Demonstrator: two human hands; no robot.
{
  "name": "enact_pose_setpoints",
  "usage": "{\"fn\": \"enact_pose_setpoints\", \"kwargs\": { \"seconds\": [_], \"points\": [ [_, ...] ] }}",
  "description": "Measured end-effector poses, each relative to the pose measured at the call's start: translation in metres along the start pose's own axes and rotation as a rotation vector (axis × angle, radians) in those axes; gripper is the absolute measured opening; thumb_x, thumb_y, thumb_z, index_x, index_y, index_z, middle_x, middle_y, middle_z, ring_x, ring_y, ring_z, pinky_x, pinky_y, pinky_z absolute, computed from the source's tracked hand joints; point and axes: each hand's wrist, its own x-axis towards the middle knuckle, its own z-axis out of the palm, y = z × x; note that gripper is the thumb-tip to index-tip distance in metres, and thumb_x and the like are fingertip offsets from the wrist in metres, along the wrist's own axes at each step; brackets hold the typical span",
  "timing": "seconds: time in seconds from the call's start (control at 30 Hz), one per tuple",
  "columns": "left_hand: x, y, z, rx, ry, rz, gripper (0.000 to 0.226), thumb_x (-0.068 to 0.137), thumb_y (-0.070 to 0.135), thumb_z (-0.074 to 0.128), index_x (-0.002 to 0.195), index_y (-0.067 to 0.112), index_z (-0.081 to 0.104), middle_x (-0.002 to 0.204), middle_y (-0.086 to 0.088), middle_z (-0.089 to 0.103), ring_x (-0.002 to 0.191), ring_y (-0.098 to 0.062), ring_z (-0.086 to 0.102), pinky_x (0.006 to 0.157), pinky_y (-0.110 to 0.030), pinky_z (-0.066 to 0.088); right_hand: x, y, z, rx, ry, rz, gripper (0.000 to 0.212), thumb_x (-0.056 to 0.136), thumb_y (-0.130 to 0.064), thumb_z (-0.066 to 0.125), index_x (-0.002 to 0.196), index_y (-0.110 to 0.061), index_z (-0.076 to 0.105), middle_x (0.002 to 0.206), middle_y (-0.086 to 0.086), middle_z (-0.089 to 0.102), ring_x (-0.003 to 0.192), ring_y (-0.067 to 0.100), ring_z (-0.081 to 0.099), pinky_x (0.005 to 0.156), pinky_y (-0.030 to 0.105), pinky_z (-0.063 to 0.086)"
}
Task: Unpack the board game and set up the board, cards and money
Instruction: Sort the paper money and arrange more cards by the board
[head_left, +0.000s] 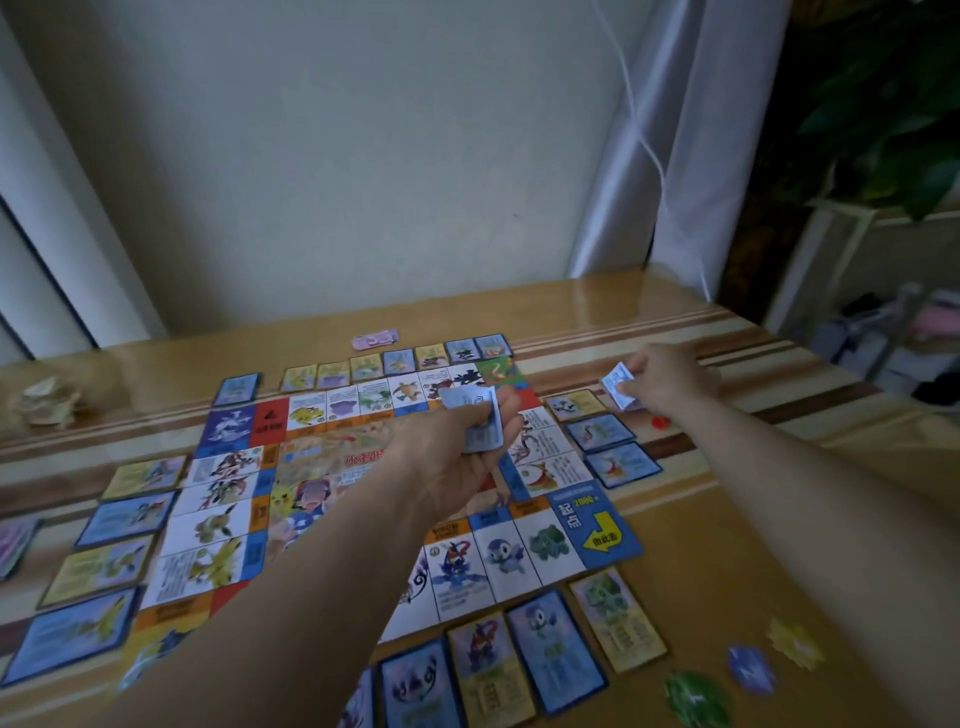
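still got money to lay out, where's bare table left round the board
Bare table lies at the far left, between the crumpled paper and the pink notes, and at the far right corner beyond the right hand. Crowded: cards line every side of the board; tokens sit near right.

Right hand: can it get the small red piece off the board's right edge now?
Probably yes: the small red piece lies uncovered just beside the right hand. But that hand already pinches a blue paper note, so it isn't free.
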Motion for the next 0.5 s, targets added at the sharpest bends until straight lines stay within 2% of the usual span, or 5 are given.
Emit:
{"fn": "enact_pose_setpoints", "kwargs": {
  "seconds": [0.13,0.23,0.3,0.4,0.5],
  "points": [
    [0.009,0.003,-0.004,0.025,-0.010,0.035,0.041,0.098,0.001,0.044,0.138,-0.003,0.037,0.102,-0.018,0.062,0.098,-0.025,0.059,0.081,-0.035,0.046,0.003,0.004,0.003,-0.139,0.064,-0.023,0.036,0.081,-0.036,0.071,0.113,-0.022,0.061,0.117,0.005,0.061,0.109,0.027,0.055,0.092,0.039,0.037],
    [0.015,0.008,-0.010,0.066,0.012,0.078,0.040,0.095,0.002,0.048,0.135,-0.001,0.041,0.096,-0.015,0.060,0.089,-0.023,0.061,0.075,-0.034,0.051,-0.005,-0.022,-0.006,0.202,0.110,-0.172,0.042,0.084,-0.037,0.067,0.120,-0.018,0.056,0.124,0.004,0.057,0.109,0.021,0.055,0.089,0.035,0.044],
    [0.019,0.012,-0.016,0.136,0.044,0.097,0.031,0.094,0.005,0.052,0.124,0.004,0.047,0.086,-0.010,0.059,0.077,-0.020,0.061,0.063,-0.031,0.055,-0.021,-0.057,-0.018,0.418,-0.093,-0.320,0.037,0.089,-0.038,0.061,0.119,-0.017,0.058,0.117,-0.005,0.060,0.102,0.011,0.055,0.083,0.027,0.042],
    [0.024,0.020,-0.028,0.252,0.063,0.108,0.012,0.092,0.008,0.056,0.102,0.003,0.056,0.080,-0.010,0.058,0.068,-0.021,0.056,0.063,-0.032,0.048,-0.052,-0.113,-0.034,0.479,-0.465,-0.439,0.040,0.084,-0.054,0.058,0.100,-0.018,0.068,0.095,-0.011,0.065,0.083,0.008,0.058,0.071,0.025,0.042],
    [0.024,0.034,-0.043,0.166,0.118,0.124,0.004,0.090,0.003,0.057,0.086,0.003,0.056,0.081,-0.012,0.060,0.069,-0.021,0.058,0.063,-0.031,0.050,-0.060,-0.150,-0.026,0.483,-0.580,-0.511,0.025,0.078,-0.040,0.074,0.082,-0.016,0.070,0.070,-0.009,0.065,0.063,0.003,0.056,0.059,0.021,0.042]
  ]
}}
